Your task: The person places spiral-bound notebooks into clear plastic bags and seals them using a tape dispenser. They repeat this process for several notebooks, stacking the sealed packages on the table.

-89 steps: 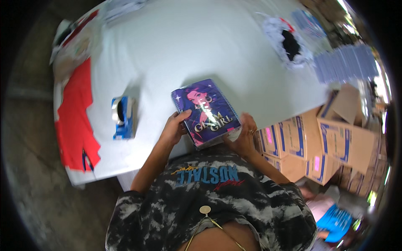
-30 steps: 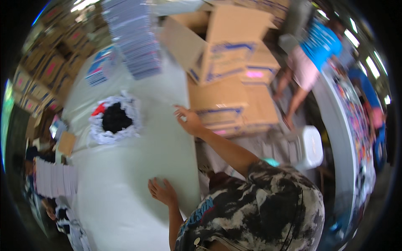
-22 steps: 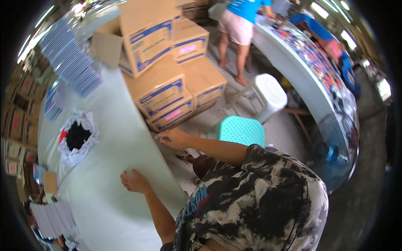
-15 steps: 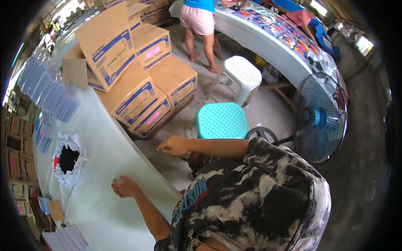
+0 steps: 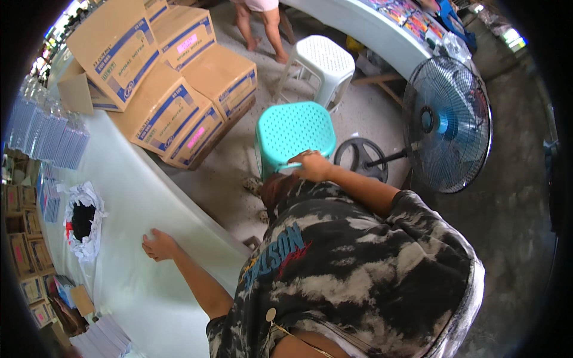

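Note:
My left hand (image 5: 159,244) rests on the pale covered table (image 5: 134,197), fingers loosely spread, holding nothing. Beside it on the left is a crumpled white plastic bag (image 5: 94,240) with a dark opening and a bit of red. My right hand (image 5: 313,166) is at the near rim of a teal plastic stool (image 5: 295,132), its fingers bent over the edge; part of the grip is hidden. Just behind this stool stands a white plastic stool (image 5: 324,56).
Brown cartons (image 5: 156,113) are stacked beyond the table. Stacks of notebooks (image 5: 51,134) line its left side, with more paper (image 5: 102,339) at the near left. A pedestal fan (image 5: 447,122) stands right. Another person's legs (image 5: 265,27) are near a far table (image 5: 358,21).
My right hand has moved from open space beside the table to the teal stool's near rim. My left hand stays on the table. The view has shifted, so the surroundings sit higher and farther left.

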A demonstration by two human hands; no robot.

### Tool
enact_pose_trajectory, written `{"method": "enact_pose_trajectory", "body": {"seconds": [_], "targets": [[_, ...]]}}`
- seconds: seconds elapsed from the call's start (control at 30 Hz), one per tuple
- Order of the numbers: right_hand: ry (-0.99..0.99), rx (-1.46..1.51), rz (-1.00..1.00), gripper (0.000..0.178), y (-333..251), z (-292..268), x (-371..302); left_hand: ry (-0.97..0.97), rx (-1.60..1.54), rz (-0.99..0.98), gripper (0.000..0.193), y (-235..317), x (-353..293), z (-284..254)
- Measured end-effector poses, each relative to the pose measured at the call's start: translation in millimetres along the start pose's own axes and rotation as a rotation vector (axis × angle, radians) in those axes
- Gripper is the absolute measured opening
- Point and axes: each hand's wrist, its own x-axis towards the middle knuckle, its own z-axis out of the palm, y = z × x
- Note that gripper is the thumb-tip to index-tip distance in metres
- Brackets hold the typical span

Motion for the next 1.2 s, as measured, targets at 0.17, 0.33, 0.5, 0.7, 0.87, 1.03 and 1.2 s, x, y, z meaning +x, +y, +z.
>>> {"method": "enact_pose_trajectory", "body": {"seconds": [0.17, 0.33, 0.5, 0.7, 0.87, 1.03, 1.2], "targets": [[0.079, 0.256, 0.477, 0.067, 95.1, 56.5, -43.4, -0.003, -0.034, 0.008, 0.047, 0.9, -1.9, 5.8], [0.077, 0.743, 1.012, 0.092, 163.1, 85.9, -61.8, -0.021, -0.024, 0.0, 0.046, 2.8, -2.3, 3.0], [0.204, 1.132, 1.29, 0.103, 187.3, 92.2, -27.5, -0.014, 0.021, -0.023, 0.045, 3.4, 3.0, 2.8], [0.263, 1.436, 0.959, 0.118, 190.2, 118.7, 48.4, -0.011, 0.087, -0.011, 0.046, 10.4, 0.4, -1.2], [0.189, 0.469, 1.215, 0.121, 161.5, 148.7, 123.5, -0.023, 0.109, -0.039, 0.047, 12.6, -4.0, 6.8], [0.032, 0.944, 0.455, 0.057, 186.3, 95.7, 99.2, 0.03, 0.19, 0.017, 0.045, 10.4, 5.2, 12.0], [0.384, 0.959, 0.815, 0.057, 267.1, 137.2, -92.0, 0.065, 0.239, 0.035, 0.042, -0.9, 11.7, 7.5]]}}
